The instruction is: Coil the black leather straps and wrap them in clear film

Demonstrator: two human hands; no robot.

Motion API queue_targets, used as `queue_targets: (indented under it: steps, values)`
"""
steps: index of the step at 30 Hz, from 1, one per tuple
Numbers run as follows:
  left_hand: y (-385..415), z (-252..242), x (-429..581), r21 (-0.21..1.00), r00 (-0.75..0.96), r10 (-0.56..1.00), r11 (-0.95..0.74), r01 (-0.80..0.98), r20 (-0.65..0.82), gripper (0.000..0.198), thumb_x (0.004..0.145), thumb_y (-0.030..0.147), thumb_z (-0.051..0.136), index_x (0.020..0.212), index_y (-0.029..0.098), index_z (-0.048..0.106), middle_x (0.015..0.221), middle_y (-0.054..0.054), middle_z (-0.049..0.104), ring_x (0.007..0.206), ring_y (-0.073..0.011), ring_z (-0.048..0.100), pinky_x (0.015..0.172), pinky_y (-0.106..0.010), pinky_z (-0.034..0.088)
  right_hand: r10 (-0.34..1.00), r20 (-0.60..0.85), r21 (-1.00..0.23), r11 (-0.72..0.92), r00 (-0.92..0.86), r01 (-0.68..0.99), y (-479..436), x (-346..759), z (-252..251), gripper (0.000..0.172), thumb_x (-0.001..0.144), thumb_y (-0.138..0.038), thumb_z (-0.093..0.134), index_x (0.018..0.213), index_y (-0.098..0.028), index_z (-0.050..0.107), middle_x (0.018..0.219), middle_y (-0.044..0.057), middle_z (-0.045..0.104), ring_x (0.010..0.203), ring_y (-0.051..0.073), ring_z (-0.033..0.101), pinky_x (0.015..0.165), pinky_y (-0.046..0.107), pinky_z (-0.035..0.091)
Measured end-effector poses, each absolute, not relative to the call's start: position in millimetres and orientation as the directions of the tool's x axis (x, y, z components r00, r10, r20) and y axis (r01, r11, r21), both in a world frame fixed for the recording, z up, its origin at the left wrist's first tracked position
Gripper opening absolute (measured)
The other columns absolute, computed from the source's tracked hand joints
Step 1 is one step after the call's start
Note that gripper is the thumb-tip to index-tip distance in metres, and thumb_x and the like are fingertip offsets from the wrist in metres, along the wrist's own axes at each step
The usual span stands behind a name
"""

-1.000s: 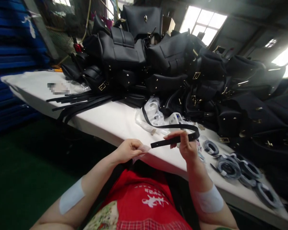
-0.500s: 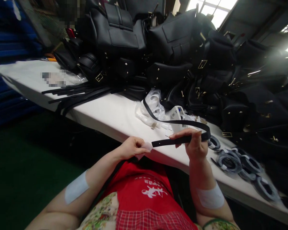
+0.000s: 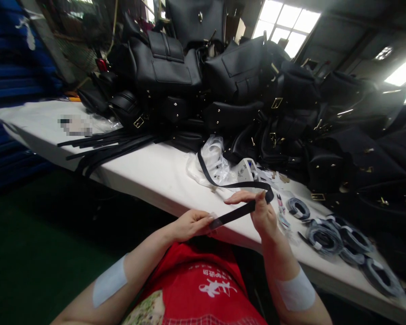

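Observation:
A long black strap (image 3: 236, 214) runs from my left hand through my right and loops back onto the table. My right hand (image 3: 262, 214) grips it near the bend, thumb up and index finger stretched along it. At the front edge of the table, my left hand (image 3: 193, 224) pinches a small clear plastic sleeve (image 3: 214, 221). The strap's end sits at this sleeve and looks to be inside its mouth. The strap's far part rests by a crumpled clear plastic bag (image 3: 212, 158).
Black handbags (image 3: 169, 67) are piled along the back of the white table (image 3: 145, 174). Several coiled, wrapped straps (image 3: 325, 237) lie at the right, loose black straps (image 3: 111, 144) at the left. A white box (image 3: 246, 170) stands beside the plastic bag.
The strap's end has come down and left to the plastic sleeve, where a small gap showed before. My right hand has shifted slightly left and lower; the view has tilted up a little.

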State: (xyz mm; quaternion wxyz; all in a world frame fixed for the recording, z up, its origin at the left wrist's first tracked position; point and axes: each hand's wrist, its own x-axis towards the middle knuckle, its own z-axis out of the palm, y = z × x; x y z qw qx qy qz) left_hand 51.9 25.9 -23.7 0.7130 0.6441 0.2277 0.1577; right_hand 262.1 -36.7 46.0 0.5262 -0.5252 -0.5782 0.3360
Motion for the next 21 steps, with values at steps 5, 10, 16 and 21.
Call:
queue_targets:
  steps: [5,10,16,21]
  values:
    - [10.1,-29.0,74.2,0.994,0.771,0.635,0.104,-0.02,-0.051,0.061,0.089,0.067,0.04,0.073,0.013,0.061,0.06,-0.002,0.06,0.051,-0.011,0.051,0.049,-0.022,0.038,0.992,0.125,-0.978,0.118,0.029,0.173,-35.0,231.2,14.9,0.065,0.092,-0.07,0.031,0.101,-0.022,0.074,0.106,0.009,0.072,0.104,0.026,0.063,0.098,0.044,0.046]
    - [4.9,-37.3,79.5,1.0,0.675,0.738,0.0,-0.009,0.007,0.056,0.092,0.066,0.035,0.065,0.018,0.047,0.05,0.004,0.043,0.046,-0.0102,0.039,0.046,-0.024,0.03,0.996,-0.037,-0.995,-0.045,-0.077,-0.093,-26.1,219.4,-9.4,0.057,0.089,-0.065,0.047,0.116,-0.019,0.067,0.105,0.011,0.073,0.097,0.025,0.067,0.085,0.04,0.052]
    - [4.4,-37.4,64.7,0.935,0.618,0.773,-0.311,0.169,0.145,0.052,0.097,0.055,0.031,0.06,0.02,0.039,0.057,0.002,0.04,0.055,-0.0122,0.038,0.054,-0.026,0.029,0.973,0.042,-0.973,0.092,0.226,-0.213,-9.5,242.8,6.5,0.05,0.09,-0.061,0.049,0.096,-0.017,0.073,0.089,0.011,0.075,0.09,0.025,0.069,0.091,0.042,0.048]
    - [0.5,-29.2,70.7,0.919,0.502,0.822,-0.375,0.122,0.269,0.047,0.099,0.046,0.032,0.061,0.02,0.044,0.057,-0.001,0.048,0.055,-0.0142,0.044,0.056,-0.027,0.032,0.997,0.051,-0.997,0.054,0.052,-0.052,-18.4,207.5,1.2,0.057,0.09,-0.067,0.044,0.1,-0.019,0.074,0.102,0.012,0.074,0.101,0.026,0.066,0.095,0.042,0.046]
